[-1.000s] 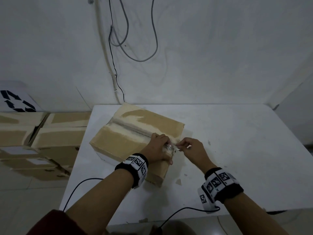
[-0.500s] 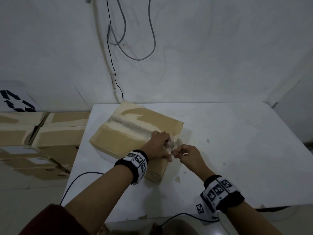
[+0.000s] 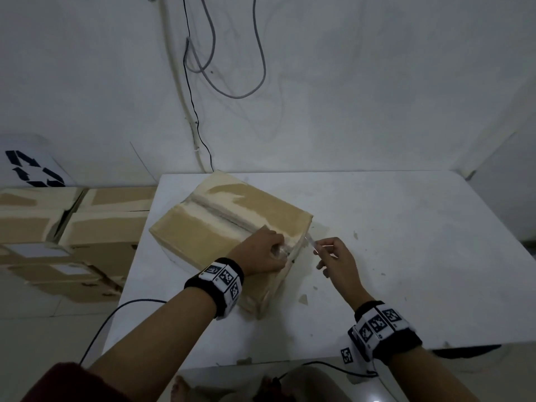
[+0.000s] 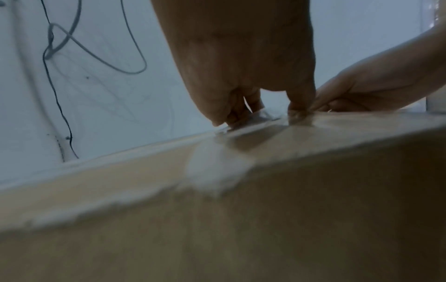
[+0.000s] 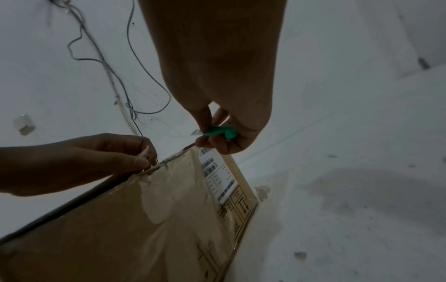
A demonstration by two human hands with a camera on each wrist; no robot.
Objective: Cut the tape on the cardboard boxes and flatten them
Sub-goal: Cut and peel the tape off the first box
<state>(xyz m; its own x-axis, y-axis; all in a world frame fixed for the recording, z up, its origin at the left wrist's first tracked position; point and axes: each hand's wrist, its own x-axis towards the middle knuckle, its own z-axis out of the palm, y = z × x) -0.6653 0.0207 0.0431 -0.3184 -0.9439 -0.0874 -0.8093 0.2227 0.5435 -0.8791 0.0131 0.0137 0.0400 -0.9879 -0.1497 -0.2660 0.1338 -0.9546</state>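
Both hands at box (image 3: 203, 227) edge, pinching tape (image 3: 309, 241).

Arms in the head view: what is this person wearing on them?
Each wrist carries a black band with white blocks printed with black square codes: left wrist band, right wrist band. A thin black cable trails from each. A dark red sleeve covers the left upper arm.

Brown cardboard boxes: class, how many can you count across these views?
5 at least: one brown cardboard box on the white table, under both hands; four stacked boxes on the floor left of it. More may be hidden below.
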